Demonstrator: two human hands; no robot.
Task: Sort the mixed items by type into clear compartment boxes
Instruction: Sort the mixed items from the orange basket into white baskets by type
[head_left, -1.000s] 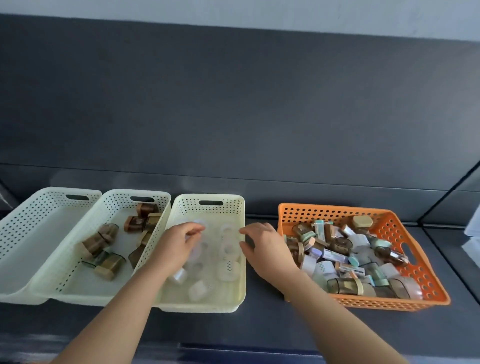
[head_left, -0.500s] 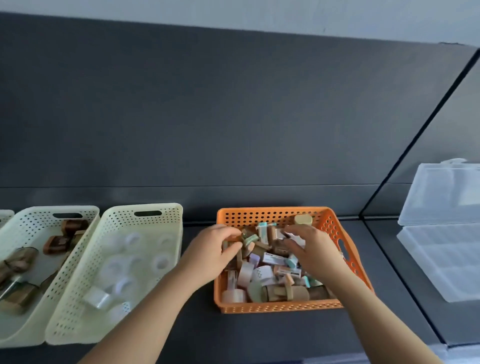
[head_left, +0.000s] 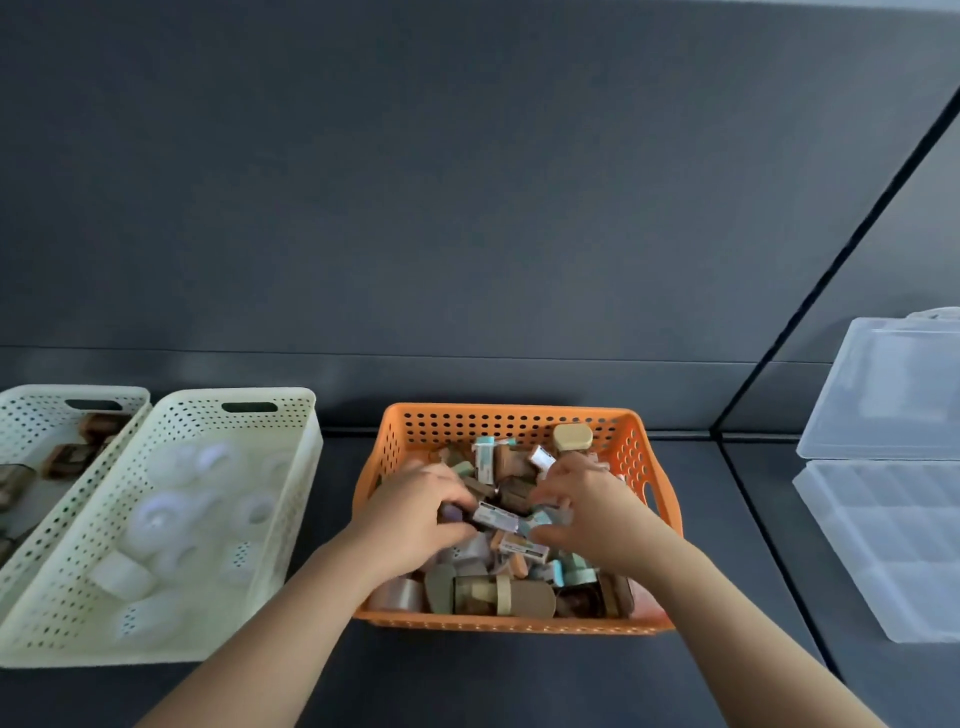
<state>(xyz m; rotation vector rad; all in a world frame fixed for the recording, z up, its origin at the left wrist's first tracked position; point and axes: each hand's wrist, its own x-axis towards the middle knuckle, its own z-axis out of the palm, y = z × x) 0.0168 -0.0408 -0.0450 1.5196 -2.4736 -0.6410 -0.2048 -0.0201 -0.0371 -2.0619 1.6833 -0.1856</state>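
An orange perforated basket (head_left: 509, 413) sits in the middle, full of mixed small items (head_left: 498, 592): little boxes, brown bottles and tape rolls. Both my hands are inside it. My left hand (head_left: 415, 514) curls finger and thumb around a small purple item (head_left: 451, 514), next to a small white box (head_left: 496, 517). My right hand (head_left: 587, 509) digs into the pile with bent fingers; what they touch is blurred. The clear compartment box (head_left: 883, 545) lies open at the right, its lid (head_left: 893, 389) raised.
To the left is a cream basket (head_left: 234, 397) of white tape rolls (head_left: 156, 519). Another cream basket (head_left: 52, 395) at the far left holds brown items (head_left: 67, 460). All stand on a dark surface against a dark back wall.
My view has swung right from the cream baskets to the orange basket. Both hands moved from the roll basket into the orange basket and now dig deeper into the pile.
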